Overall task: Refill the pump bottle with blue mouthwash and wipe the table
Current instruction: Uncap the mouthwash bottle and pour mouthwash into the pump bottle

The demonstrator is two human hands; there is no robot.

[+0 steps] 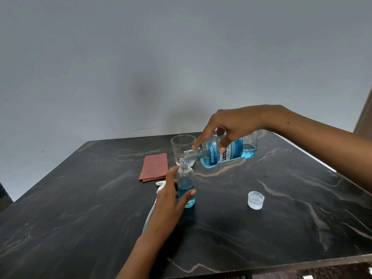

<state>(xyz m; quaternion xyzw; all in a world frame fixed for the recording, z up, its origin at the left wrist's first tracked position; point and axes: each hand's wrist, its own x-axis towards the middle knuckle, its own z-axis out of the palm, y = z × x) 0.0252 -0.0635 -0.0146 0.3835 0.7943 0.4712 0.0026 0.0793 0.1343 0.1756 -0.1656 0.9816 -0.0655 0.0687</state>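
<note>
On a dark marble-patterned table (100, 208) a small clear pump bottle (186, 186) stands upright near the middle, its pump top off and its neck open. Blue mouthwash fills roughly its lower half. The left hand (171, 196) comes in from the near side and wraps loosely around the bottle, thumb on the near right of the glass and fingers (172, 174) reaching up along its left side towards the shoulder.

The right hand (231, 125) reaches in from the right and grips a large mouthwash bottle (227, 151) from above, fingers curled over its labelled body. This bottle is tipped almost flat, its open neck pointing left and down, just above the small bottle's mouth. The blue liquid left inside pools along its lower side. Whether a stream is passing between the two necks cannot be told.

Just behind the small bottle, at the far side, stands an empty clear glass (182, 148). To its left a folded reddish cloth (154, 167) lies flat on the table. A white pump head with its tube (160, 184) lies on the table to the left of the small bottle, partly hidden by the left hand. A translucent cap (255, 199) sits open side up on the table to the right, well apart from both bottles.
</note>
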